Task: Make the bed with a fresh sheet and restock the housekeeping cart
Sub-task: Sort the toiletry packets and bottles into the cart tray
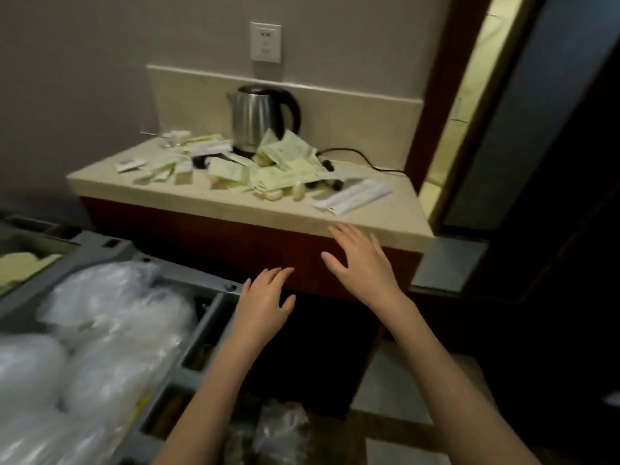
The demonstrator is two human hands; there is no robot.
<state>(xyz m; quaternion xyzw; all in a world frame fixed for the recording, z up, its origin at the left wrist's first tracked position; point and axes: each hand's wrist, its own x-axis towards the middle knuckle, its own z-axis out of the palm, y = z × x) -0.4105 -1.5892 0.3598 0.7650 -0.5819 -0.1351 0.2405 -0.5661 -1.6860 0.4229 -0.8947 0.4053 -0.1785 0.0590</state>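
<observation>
Both your bare forearms reach forward from the near edge. Your left hand (265, 297) is flat, palm down, fingers together. Your right hand (362, 260) reaches farther, fingers spread and straight, holding nothing.

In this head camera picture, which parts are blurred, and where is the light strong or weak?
Head view: the clear plastic bags in the cart are smeared by motion blur; the kettle and both hands are fairly sharp. The doorway at the right glows bright yellow, while the lower right is very dark. The wide lens bends straight edges.
</observation>
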